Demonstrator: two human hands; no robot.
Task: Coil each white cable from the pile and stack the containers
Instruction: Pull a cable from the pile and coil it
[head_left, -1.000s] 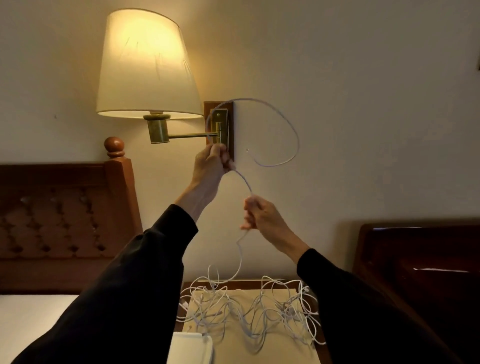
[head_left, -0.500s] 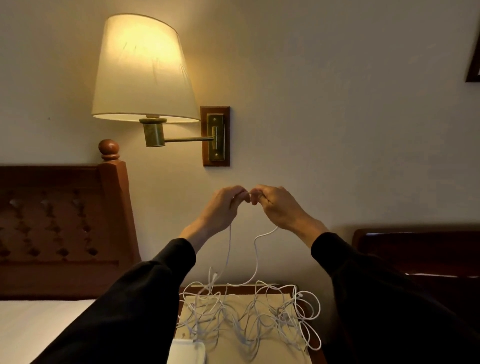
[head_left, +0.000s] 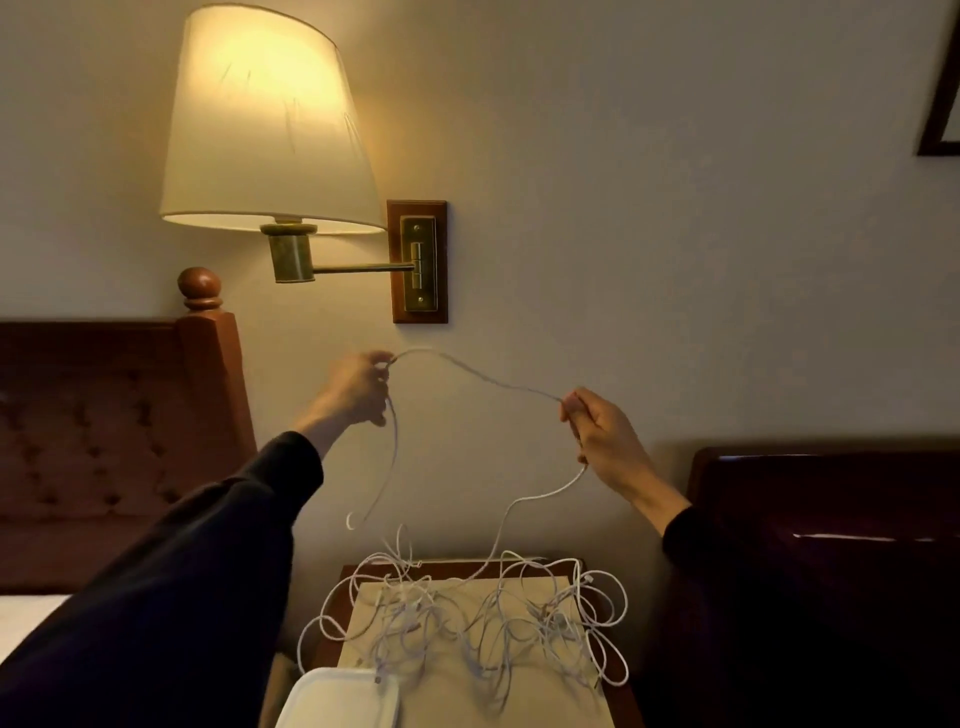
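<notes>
Two hands are up in front of the wall, each pinched shut on the same white cable (head_left: 470, 375). The left hand (head_left: 358, 387) grips it between thumb and fingertips, and a loose tail drops below that hand, curling at its free end. The right hand (head_left: 597, 431) is closed around the cable too, off to the side of the left and a little lower, with a slack span arching between them.

Below the right hand the cable runs down into the pile (head_left: 467, 618), a loose tangle spread over the nightstand (head_left: 530, 696) beneath both wrists. Just on the near side of that tangle, under the left forearm, sits a white container (head_left: 337, 701), only partly in view.

To coil it well, my read is the left hand should act as the anchor, holding each loop. The right hand should slide along, measure an even span, then bring it back to the left. Keep the pull gentle: the trailing part looks woven through other cables, so a hard tug could drag the whole heap or tighten a knot. Lifting upward, away from the pile, should let it slip free. No coil is visible in the left hand.
</notes>
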